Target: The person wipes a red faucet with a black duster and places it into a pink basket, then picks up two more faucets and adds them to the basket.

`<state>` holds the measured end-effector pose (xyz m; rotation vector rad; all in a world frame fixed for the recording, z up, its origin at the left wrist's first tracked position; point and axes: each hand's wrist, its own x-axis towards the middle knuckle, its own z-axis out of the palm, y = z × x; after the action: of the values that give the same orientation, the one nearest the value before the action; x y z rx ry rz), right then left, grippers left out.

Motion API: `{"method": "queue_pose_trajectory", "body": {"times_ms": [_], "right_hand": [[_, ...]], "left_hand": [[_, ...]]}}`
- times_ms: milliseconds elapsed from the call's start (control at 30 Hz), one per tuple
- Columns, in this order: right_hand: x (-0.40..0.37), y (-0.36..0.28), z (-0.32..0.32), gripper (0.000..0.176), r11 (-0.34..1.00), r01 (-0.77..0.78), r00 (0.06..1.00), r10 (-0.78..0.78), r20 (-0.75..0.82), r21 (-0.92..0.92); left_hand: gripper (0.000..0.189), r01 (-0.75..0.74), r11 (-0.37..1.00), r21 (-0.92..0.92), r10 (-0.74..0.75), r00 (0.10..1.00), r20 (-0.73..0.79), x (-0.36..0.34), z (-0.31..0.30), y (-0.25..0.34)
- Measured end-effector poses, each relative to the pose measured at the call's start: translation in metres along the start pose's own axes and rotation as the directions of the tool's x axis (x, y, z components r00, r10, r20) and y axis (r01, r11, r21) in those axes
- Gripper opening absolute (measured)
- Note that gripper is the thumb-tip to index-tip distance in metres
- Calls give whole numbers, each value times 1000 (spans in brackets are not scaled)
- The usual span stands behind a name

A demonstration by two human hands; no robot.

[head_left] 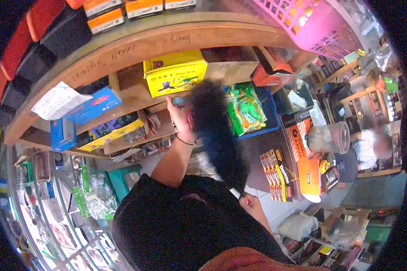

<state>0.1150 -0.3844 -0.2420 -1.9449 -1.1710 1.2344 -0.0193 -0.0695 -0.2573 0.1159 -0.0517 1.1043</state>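
Note:
My right hand point(253, 206) is closed around the handle point(235, 194) of a dark, fluffy feather duster point(219, 131). The duster rises across the middle of the view, smeared by motion. My left hand point(180, 118), with a dark band at the wrist, reaches up to the shelf just below a yellow box point(175, 74). Its fingers curl about something small with grey and reddish parts, which I cannot make out. The duster partly hides this hand's right side. Right of the duster, green packets point(248, 110) lie in a blue tray point(272, 108).
A wooden shelf edge point(135, 43) curves overhead, with a pink basket point(319, 29) above right. Blue boxes point(95, 106) stand on the left. Orange cartons point(308, 174) and a clear plastic jar point(330, 137) are on the right. A person point(366, 149) in white is farther back.

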Motion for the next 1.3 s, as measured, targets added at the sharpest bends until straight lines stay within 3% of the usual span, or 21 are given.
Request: {"method": "queue_pose_trajectory", "body": {"times_ms": [67, 133, 167, 200, 267, 300, 333, 400, 567, 633, 667, 700, 733, 800, 867, 933, 1000, 1067, 1133, 1200, 1300], "right_hand": [[4, 16, 2, 27, 999, -27, 1000, 26, 6, 37], [2, 9, -3, 26, 1000, 12, 998, -11, 56, -19], [1, 6, -4, 26, 996, 52, 992, -43, 116, -68], [3, 6, -4, 26, 997, 46, 992, -38, 122, -59], [6, 5, -2, 27, 982, -54, 999, 54, 3, 179], [5, -2, -1, 26, 989, -16, 1000, 16, 1, 146], [4, 5, 0, 26, 987, -18, 1000, 19, -6, 157], [5, 19, -1, 18, 986, 115, 987, -100, 124, -119], [4, 27, 6, 24, 998, 13, 999, -15, 29, 64], [-1, 22, 5, 26, 998, 57, 997, -57, 46, 1], [-3, 13, 1, 28, 1000, 18, 1000, -18, 6, 13], [-4, 8, -2, 30, 1000, -20, 999, 20, -33, 23], [-6, 11, -1, 30, 1000, -27, 999, 27, -28, 10], [-12, 29, 4, 30, 994, -72, 997, 72, 4, 82], [-12, 40, 3, 30, 999, -5, 999, 3, 40, 44], [-13, 26, -4, 28, 999, -23, 1000, 23, -14, 37], [-12, 10, -6, 27, 997, -78, 996, 79, -44, 29], [-13, -1, -5, 24, 985, -99, 994, 105, -35, 143], [-8, 34, -3, 24, 997, -16, 1000, 14, 16, 76], [-6, 43, 4, 24, 998, 65, 996, -66, 52, 20], [2, 32, 7, 25, 987, -56, 997, 64, -49, 148]], "left_hand": [[70, -47, 973, -228, 64, 996, 67, -13, 48, -10], [79, 19, 996, 91, -47, 947, 317, -13, 44, -12], [88, -2, 823, 568, 50, 996, -69, -9, 42, -20], [91, 120, 990, 70, -133, 961, 242, -2, 21, -10], [94, 231, 913, -335, -36, 866, 498, -8, 0, 2], [93, -54, 990, -134, 61, 997, 50, -11, 34, -12], [93, -41, 991, -129, 48, 998, 50, -9, 32, -18], [88, 126, 849, 513, -94, 992, -89, -3, 27, -24], [85, 328, 806, -493, -59, 873, 484, -7, 19, -20], [88, 180, 976, 122, -205, 949, 241, -13, 48, -31], [90, 73, 782, 620, -93, 996, 0, -14, 44, -36], [90, 156, 984, 83, -173, 950, 261, -16, 41, -32], [92, 371, 794, -481, -123, 874, 470, -15, 36, -28], [87, 17, 995, 96, -11, 998, -66, -16, 41, -37], [68, 153, 917, 367, -157, 987, -20, -2, 16, -50], [72, 154, 947, 282, -194, 973, 121, 4, 11, -41], [77, 75, 990, 118, -51, 979, -197, 0, 7, -37], [80, 141, 975, -169, -170, 970, -174, 2, 9, -38], [83, 259, 964, 64, -265, 909, 322, 11, -2, -40], [81, 207, 907, 367, -253, 964, 82, 7, 14, -35], [98, 200, 916, -347, -154, 976, 157, 0, 16, -30]]}}
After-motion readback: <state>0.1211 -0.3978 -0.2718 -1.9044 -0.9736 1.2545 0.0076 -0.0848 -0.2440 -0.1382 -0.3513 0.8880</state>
